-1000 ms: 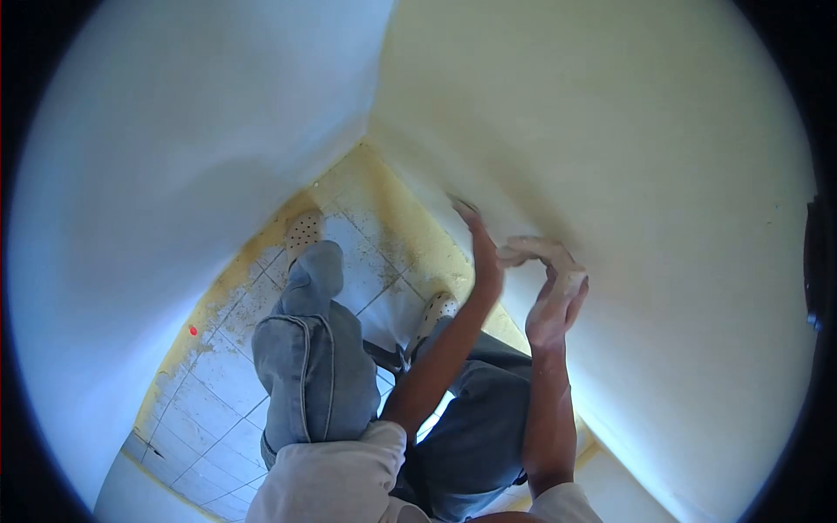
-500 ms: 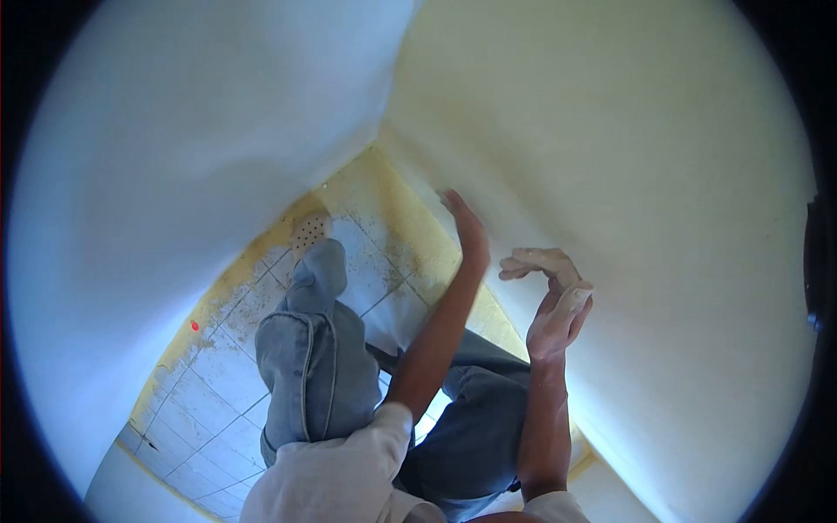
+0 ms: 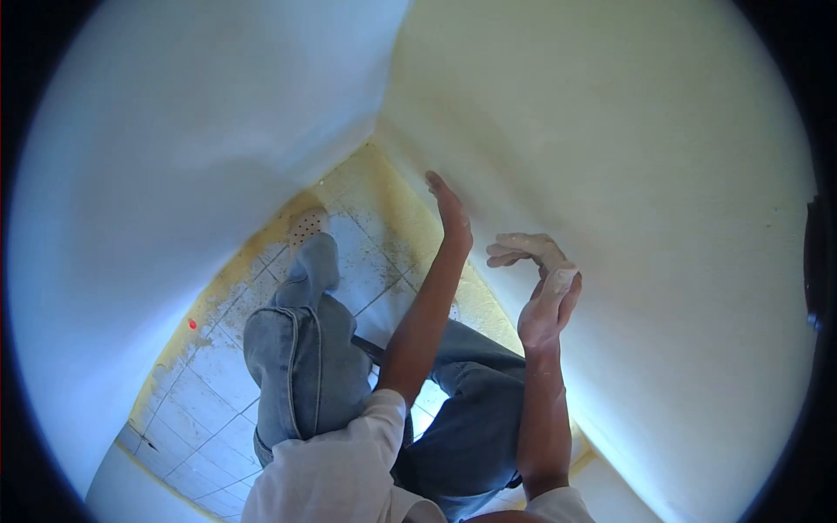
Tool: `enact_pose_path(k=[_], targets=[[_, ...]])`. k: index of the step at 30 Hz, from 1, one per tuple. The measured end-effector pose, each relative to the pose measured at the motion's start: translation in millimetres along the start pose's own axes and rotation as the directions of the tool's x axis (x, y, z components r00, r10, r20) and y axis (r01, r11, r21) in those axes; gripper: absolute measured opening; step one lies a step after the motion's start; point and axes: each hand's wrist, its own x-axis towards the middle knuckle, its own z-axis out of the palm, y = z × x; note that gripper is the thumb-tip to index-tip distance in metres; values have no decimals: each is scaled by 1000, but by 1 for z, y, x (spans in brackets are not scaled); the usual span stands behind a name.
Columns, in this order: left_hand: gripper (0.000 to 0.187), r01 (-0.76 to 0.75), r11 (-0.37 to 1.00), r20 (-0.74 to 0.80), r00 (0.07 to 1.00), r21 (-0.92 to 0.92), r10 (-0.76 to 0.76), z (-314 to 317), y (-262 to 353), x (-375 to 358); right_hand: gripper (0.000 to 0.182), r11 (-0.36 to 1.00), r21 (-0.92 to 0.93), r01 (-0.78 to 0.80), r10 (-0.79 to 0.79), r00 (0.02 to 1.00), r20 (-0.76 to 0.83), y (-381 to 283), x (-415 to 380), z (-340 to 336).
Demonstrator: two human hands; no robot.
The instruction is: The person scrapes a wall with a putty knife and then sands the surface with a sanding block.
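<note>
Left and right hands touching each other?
Apart. The head view shows a strip of pale wall between the left hand and the right hand.

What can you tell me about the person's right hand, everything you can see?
The right hand is bare, with pale, chalky-looking residue on its fingers. It is raised in front of the cream wall, wrist below it in the picture, fingers close together and bent toward the picture's left in a loose curve, not a fist. Nothing shows in its grasp, though the palm is partly hidden. Whether it touches the wall cannot be told.
</note>
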Motion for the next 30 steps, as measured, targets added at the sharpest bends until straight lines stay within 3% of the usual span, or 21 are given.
enact_pose_path(k=[2,3,4,7,8,10,12,18,21,23,24,26,27,30], targets=[[91,-99,994,22,995,46,98,9,2,-26,80,999,29,35,-34,999,-11,5,-7,1],[91,-241,959,-78,964,153,254,19,-23,-32,80,998,33,46,-46,999,-1,5,-7,1],[88,-229,958,-33,971,171,238,29,-8,-59,80,998,33,62,-62,998,9,6,-6,2],[91,-120,991,11,993,54,119,-10,-37,11,81,1000,-15,18,-18,1000,0,10,0,-1],[92,-36,999,-37,999,-38,35,6,-1,4,82,1000,-13,10,-11,1000,-8,9,-2,1],[93,-36,998,-126,992,-46,30,20,24,-13,82,1000,2,14,-14,1000,-13,8,-7,4],[97,-162,980,-181,967,113,181,39,-3,-44,82,999,17,41,-41,999,-10,11,-5,3],[96,-162,986,87,984,38,158,17,-19,-20,87,1000,-21,3,-3,1000,-16,10,-6,0],[95,-246,954,117,967,175,228,25,-8,-35,85,999,3,35,-35,999,-22,11,-6,1],[95,-172,975,90,983,142,161,40,11,-49,84,999,-2,37,-37,998,-58,17,-7,0],[95,-66,997,70,995,37,64,40,33,-41,84,1000,-12,28,-28,998,-52,15,-10,-4],[97,-65,995,64,996,80,60,41,46,-38,84,999,-10,31,-32,998,-45,12,-9,-2],[99,-167,962,73,985,218,155,45,39,-49,84,999,7,44,-43,999,-33,11,-9,0],[99,-266,880,-22,954,393,298,69,26,-73,85,998,24,59,-58,998,-24,14,-11,2]])
